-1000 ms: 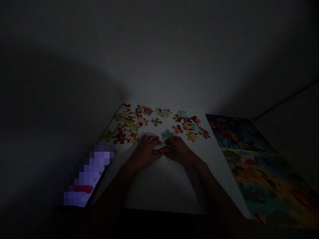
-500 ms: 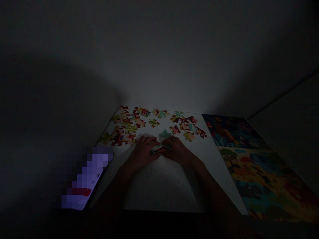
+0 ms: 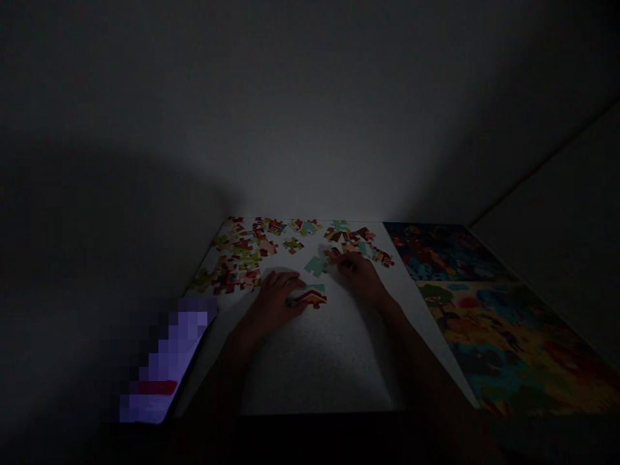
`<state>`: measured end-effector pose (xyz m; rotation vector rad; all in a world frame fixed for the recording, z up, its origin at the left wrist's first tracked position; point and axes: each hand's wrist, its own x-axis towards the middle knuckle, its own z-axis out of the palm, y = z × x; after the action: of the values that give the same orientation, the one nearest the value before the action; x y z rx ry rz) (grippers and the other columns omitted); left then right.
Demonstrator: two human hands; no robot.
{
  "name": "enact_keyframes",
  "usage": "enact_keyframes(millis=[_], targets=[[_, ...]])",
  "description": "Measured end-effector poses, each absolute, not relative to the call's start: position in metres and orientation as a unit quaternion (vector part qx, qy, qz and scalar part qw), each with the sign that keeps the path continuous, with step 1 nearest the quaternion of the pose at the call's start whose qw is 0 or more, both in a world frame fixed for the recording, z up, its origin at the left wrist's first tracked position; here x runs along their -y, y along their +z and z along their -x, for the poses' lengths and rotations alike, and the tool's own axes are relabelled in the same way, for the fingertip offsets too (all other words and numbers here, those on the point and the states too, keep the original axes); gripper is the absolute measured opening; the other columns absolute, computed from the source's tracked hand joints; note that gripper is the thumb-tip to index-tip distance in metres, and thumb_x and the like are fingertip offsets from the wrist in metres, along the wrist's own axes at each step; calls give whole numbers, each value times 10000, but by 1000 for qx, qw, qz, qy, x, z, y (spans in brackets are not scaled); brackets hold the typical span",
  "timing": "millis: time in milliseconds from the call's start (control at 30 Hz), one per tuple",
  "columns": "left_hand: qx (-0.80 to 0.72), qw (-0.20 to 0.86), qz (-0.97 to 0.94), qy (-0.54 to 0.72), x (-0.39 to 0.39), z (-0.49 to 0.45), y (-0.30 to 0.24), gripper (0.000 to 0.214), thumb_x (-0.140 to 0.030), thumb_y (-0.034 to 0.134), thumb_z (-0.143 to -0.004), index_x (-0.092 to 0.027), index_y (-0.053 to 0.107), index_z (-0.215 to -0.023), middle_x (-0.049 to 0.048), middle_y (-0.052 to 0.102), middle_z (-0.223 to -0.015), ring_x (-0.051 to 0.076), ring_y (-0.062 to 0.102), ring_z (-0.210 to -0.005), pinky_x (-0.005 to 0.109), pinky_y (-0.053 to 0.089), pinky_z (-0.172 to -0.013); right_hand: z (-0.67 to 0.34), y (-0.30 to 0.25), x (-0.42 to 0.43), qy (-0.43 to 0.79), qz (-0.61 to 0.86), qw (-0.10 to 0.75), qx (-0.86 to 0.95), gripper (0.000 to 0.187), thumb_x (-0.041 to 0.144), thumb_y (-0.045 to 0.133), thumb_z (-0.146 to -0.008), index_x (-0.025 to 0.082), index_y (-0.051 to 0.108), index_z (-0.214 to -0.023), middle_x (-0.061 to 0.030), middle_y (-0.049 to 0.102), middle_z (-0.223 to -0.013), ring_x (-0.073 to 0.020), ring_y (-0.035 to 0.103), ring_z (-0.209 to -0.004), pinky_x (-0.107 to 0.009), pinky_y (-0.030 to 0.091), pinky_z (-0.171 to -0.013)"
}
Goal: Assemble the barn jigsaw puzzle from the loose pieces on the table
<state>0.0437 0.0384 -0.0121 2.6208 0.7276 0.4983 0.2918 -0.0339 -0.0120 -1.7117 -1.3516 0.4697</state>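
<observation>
Dim room, grey wall (image 3: 310, 129) beyond the table, shadow heavy at both sides. White tabletop (image 3: 320, 368), pale and bare on the near side of the roof-patterned puzzle section (image 3: 314, 298), which lies flat and serves as landmark. Beyond it and to its left, a crowd of loose pieces (image 3: 248, 245); beyond and to its right, a smaller cluster (image 3: 385, 257). Just past it, one pale green piece (image 3: 314, 266). Well right of it, two colourful picture panels, one dark blue (image 3: 450, 252), one yellow and teal (image 3: 513, 342). Well left and nearer, a glowing purple object (image 3: 167, 361), blocked out by pixels.

Left hand (image 3: 276, 300): loosely curved, thumb and forefinger apart at the section's left end; firmness of hold, cannot tell. Right hand (image 3: 356, 270): fingers bent, tips close together beside the green piece; whether anything is pinched, cannot tell.

Against half a second ago: both hands met over the section then. Right has since gone beyond and rightward, uncovering the section's right half; left remains.
</observation>
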Motion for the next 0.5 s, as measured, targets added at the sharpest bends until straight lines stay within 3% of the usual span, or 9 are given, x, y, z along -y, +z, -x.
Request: enact_keyframes(millis=[200,500], targets=[[-272,177,-929,177,-40,-39,-10,289,-313,665,-803,-248,640,-1084,77,584,-1297,270,495,-1230,474,355,-1087,-331,-25,36,164,742,506,407,267,305,552,-707,163,662,-904,-60,682,-807,-195,606,-629,-340,488,-614],[-279,173,-927,181,-46,-35,-14,342,-338,659,-812,-228,609,-1132,99,577,-1307,283,510,-1226,482,407,-1051,-333,-37,35,62,762,471,441,296,285,497,-722,149,697,-891,-79,681,-841,-223,622,-797,-344,486,-730]])
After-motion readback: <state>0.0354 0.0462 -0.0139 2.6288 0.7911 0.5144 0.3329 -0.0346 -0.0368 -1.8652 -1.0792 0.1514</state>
